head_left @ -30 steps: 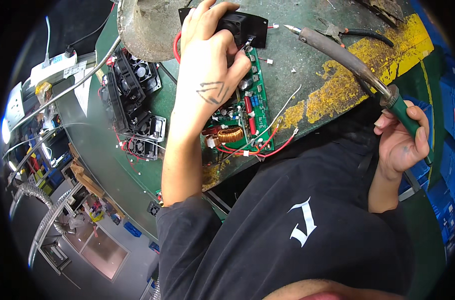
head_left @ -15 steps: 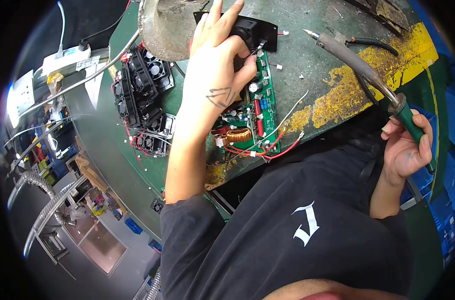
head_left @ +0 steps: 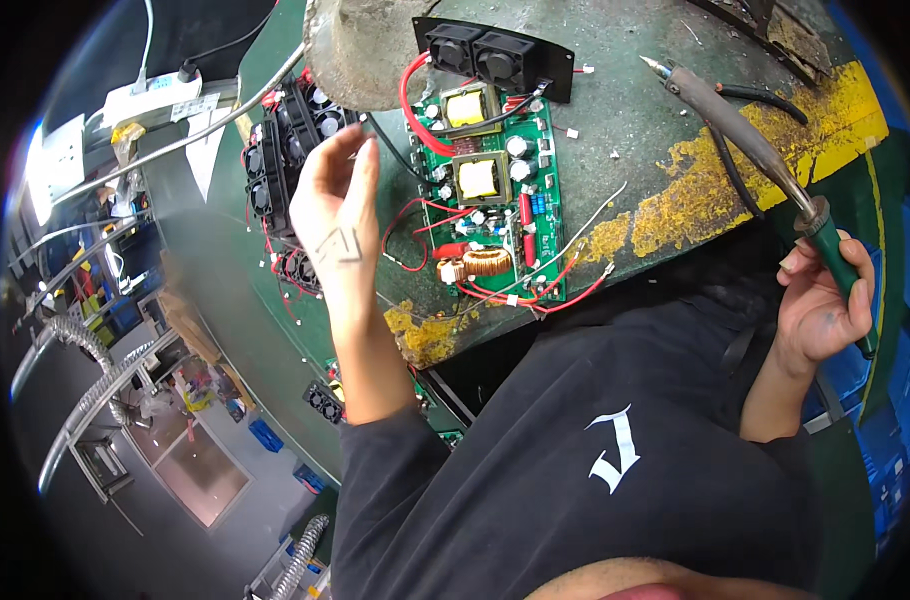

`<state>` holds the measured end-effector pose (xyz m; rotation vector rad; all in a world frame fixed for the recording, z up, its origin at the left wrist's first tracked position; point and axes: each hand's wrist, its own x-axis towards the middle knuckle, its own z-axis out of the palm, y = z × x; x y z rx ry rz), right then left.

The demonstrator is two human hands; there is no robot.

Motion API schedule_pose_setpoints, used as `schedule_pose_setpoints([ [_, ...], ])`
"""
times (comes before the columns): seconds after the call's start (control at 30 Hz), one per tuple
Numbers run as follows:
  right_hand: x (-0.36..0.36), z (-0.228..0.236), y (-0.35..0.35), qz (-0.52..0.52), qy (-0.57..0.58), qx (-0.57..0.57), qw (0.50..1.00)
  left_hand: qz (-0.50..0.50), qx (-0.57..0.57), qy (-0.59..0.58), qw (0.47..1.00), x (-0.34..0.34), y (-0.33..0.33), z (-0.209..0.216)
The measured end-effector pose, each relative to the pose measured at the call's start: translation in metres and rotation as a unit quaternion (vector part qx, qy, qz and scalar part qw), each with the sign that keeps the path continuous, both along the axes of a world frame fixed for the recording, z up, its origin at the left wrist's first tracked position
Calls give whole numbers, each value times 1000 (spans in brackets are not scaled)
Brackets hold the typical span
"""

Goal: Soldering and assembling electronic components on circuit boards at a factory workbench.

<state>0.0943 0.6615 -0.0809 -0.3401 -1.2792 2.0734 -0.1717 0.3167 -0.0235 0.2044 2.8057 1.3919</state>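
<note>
My left hand (head_left: pixel 337 195) is over the table beside the pile of black cooling fans (head_left: pixel 267 180), its fingers loosely bent and the thumb apart from them. Nothing I can make out is in it, though a small white bit shows by the fingertips. In my right hand (head_left: pixel 825 315) is a soldering iron (head_left: pixel 825 245) by its green handle, its tip pointing up and left. Between the hands lies a green circuit board (head_left: pixel 547 215) with yellow-topped transformers and a copper coil (head_left: pixel 487 262). At its far end stands a black panel (head_left: pixel 553 62) with two fans, wired to the board.
A grey metal piece (head_left: pixel 360 55) stands at the far left of the green table, whose near edge has worn yellow paint (head_left: pixel 665 190). Black cable (head_left: pixel 765 98) lies behind the iron. A white power strip (head_left: pixel 153 100) is farther left; blue crates (head_left: pixel 900 400) stand at right.
My left hand has let go of the black fan panel and moved left and nearer, uncovering the board. The panel stays at the board's far end. My right hand still holds the soldering iron.
</note>
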Motion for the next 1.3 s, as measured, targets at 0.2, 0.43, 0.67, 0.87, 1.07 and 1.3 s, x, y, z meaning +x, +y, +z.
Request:
schedule_pose_setpoints([
  [0.2, 3, 0, 1, 0, 16, -2, 1000, 31, 125, -61, 990, 12, -7, -5],
  [0.43, 3, -1, 2, -6, -7, -1, 1000, -208, -44, 179, 961, 27, 32, -4],
  [0.67, 8, -2, 4, -9, -7, 0, 1000, -219, -48, 193, 955, 19, 71, -1],
  [0.87, 7, -3, 7, -6, -1, 1, 1000, -199, -64, 237, 949, 12, 80, -7],
  [1.07, 7, -3, 7, 8, -15, 5, 1000, -200, -41, 41, 978, 8, 94, 1],
  [1.3, 4, -1, 4, 3, -17, 7, 1000, -263, -148, -4, 953, -7, 94, 17],
])
